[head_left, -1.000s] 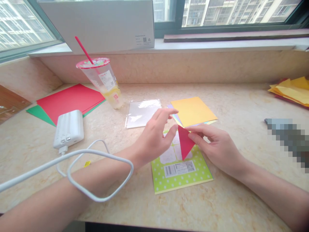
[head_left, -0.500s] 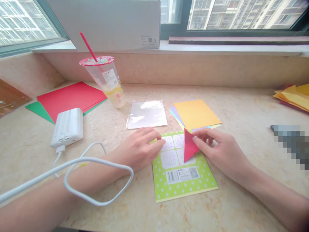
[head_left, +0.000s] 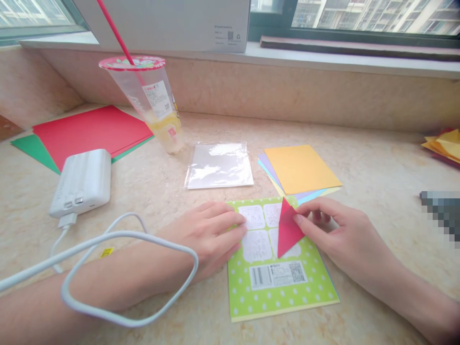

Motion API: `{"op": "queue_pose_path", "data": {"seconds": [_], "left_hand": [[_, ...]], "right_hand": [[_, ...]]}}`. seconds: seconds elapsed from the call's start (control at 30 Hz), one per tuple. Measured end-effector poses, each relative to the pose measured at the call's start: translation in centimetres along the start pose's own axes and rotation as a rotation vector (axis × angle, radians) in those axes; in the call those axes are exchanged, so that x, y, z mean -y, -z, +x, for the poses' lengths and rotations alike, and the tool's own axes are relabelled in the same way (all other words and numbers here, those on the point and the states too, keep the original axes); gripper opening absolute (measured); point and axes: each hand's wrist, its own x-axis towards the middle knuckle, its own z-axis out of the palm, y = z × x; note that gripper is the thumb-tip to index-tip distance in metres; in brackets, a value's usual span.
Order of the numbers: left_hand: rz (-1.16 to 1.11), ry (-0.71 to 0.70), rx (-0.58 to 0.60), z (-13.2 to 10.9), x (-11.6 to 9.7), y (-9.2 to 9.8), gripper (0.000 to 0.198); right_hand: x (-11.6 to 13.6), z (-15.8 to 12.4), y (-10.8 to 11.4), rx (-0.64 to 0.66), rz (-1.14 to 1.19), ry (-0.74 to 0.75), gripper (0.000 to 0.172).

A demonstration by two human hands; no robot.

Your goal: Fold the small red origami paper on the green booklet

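Observation:
My right hand (head_left: pixel 345 237) pinches a small folded red paper triangle (head_left: pixel 288 229) by its right edge, holding it just above a green polka-dot instruction card (head_left: pixel 280 282). My left hand (head_left: pixel 208 235) lies flat with its fingers stretched out, fingertips resting on the card's left edge. A stack of coloured paper squares (head_left: pixel 300 167), orange on top, lies just behind the card. A clear plastic sleeve (head_left: pixel 219 165) lies to the left of that stack.
A plastic cup (head_left: pixel 153 103) with a pink straw stands at the back left, beside red and green sheets (head_left: pixel 86 132). A white power bank (head_left: pixel 82 182) and its looping cable (head_left: pixel 125 278) sit at left, the cable over my forearm. Yellow papers (head_left: pixel 443 146) lie far right.
My left hand let go of the red triangle, dropped to the table and now lies flat on the card's edge. My right hand keeps the triangle. The view tilted downward.

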Motion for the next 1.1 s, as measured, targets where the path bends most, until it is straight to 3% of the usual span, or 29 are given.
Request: {"op": "queue_pose_path", "data": {"seconds": [0.33,0.8,1.1], "left_hand": [[-0.009,-0.031,-0.014,-0.3,0.0,0.0,0.022],[-0.010,-0.033,-0.009,-0.2,0.0,0.0,0.021],[0.025,-0.046,-0.018,-0.1,0.0,0.2,0.021]], "right_hand": [[-0.2,-0.1,-0.4,0.061,0.013,0.007,0.008],[-0.2,-0.4,-0.7,0.052,0.000,0.128,0.011],[0.1,-0.6,-1.1,0.034,0.019,0.119,0.009]]}}
